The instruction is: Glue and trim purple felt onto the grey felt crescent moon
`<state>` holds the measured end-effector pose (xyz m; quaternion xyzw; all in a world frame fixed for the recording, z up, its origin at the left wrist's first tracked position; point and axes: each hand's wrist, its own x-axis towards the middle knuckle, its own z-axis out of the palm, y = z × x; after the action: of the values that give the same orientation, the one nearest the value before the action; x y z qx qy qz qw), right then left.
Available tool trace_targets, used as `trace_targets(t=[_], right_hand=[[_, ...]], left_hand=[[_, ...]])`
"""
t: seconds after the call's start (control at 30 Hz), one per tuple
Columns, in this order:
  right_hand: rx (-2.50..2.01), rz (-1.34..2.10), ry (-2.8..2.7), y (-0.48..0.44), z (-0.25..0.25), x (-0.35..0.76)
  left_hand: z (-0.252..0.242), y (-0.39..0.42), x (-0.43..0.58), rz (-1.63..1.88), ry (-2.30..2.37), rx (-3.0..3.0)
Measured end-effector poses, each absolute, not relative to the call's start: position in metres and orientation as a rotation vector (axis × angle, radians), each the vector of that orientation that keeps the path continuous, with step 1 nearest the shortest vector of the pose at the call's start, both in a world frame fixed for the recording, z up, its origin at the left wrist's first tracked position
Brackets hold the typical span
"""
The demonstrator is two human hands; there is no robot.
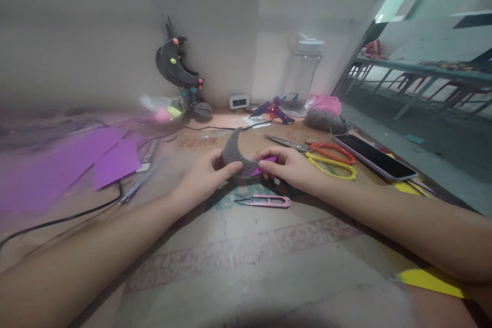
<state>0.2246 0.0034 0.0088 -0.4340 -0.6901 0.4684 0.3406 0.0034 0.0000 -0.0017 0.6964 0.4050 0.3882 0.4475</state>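
Note:
Grey yarn covers most of a crescent moon cutout (232, 152), and its right tip shows bare purple. Around its left side my left hand (215, 166) is closed, thumb across the front. My right hand (282, 164) pinches the crescent near the purple tip, where the yarn ends. Below the hands, pink-handled thread snips (269, 201) lie on the table. To the right of my right hand rest scissors (332, 156) with orange and yellow handles. Behind them sits a ball of grey yarn (326, 120), a strand trailing from it toward the scissors.
Purple sheets (69, 164) and a black cable (77, 212) spread on the left. A glue gun (273, 110), a small digital clock (239, 101) and a clear bottle (302, 74) stand along the wall. A decorated dark crescent (169, 64) is at back left; a phone (374, 156) lies right.

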Motion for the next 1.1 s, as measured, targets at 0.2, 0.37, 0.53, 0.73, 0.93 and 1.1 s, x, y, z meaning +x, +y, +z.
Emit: trace_targets(t=[0.2,0.37,0.53,0.73,0.93,1.1], right_hand=[[-1.146,1.181,-1.8,0.004,0.007,0.225],[-1.123,1.152,-1.844,0.005,0.005,0.227],[-1.064,1.118,-1.867,0.003,0.005,0.228],[-1.131,1.058,-1.894,0.0,0.007,0.228],[-1.079,0.851,-1.549,0.015,0.007,0.235],[-1.053,0.497,-1.821,-0.003,0.029,0.24]], left_hand=[[0.0,-0.002,0.005,0.957,1.025,1.764],[0.001,-0.004,0.005,0.964,1.032,1.806],[0.0,-0.004,0.004,0.972,1.002,1.79],[-0.002,-0.001,0.005,0.967,0.959,1.74],[0.0,0.0,0.005,1.006,0.996,1.723],[0.001,0.001,0.003,1.053,1.077,1.746]])
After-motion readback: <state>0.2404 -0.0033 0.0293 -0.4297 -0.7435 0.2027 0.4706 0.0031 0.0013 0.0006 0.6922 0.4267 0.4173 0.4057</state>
